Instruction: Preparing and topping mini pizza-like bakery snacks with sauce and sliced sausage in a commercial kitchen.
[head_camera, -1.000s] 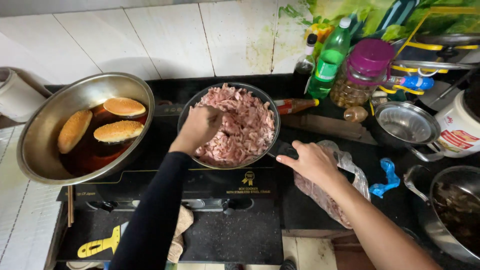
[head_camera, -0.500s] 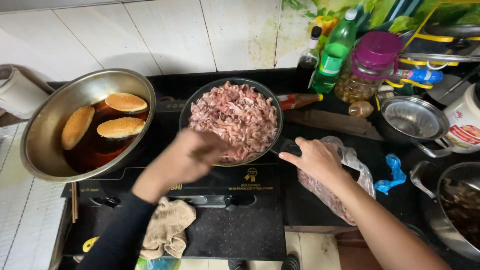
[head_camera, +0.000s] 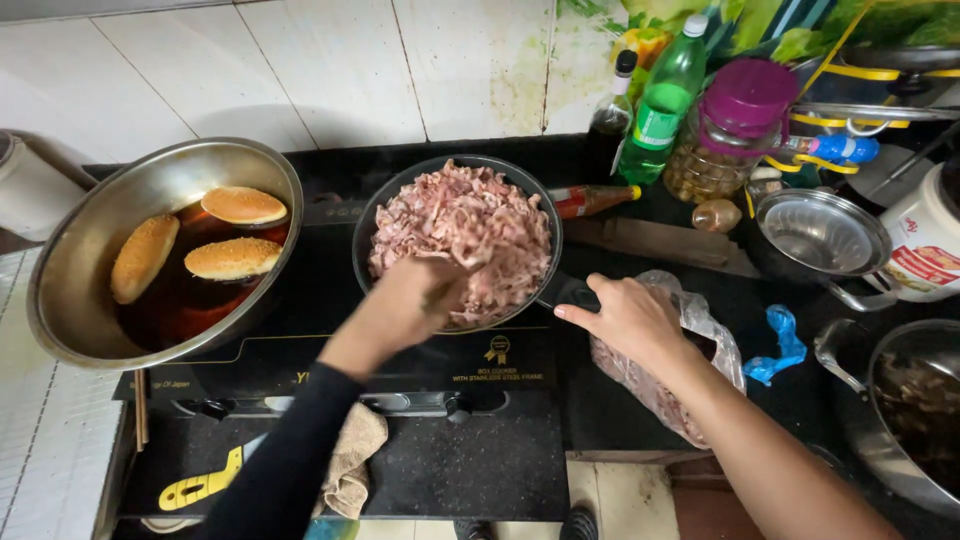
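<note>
Left hand (head_camera: 405, 305) curled over meat (head_camera: 465, 235), grip unclear; right hand (head_camera: 630, 320) clasps pan handle (head_camera: 575, 293) beside bag (head_camera: 655, 385).

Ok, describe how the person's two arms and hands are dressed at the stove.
The left hand is bare, and its arm wears a long, close-fitting black sleeve that ends at the wrist. The right hand is bare too, with no sleeve showing anywhere along the forearm. No gloves, rings, watch or bracelet show on either.
</note>
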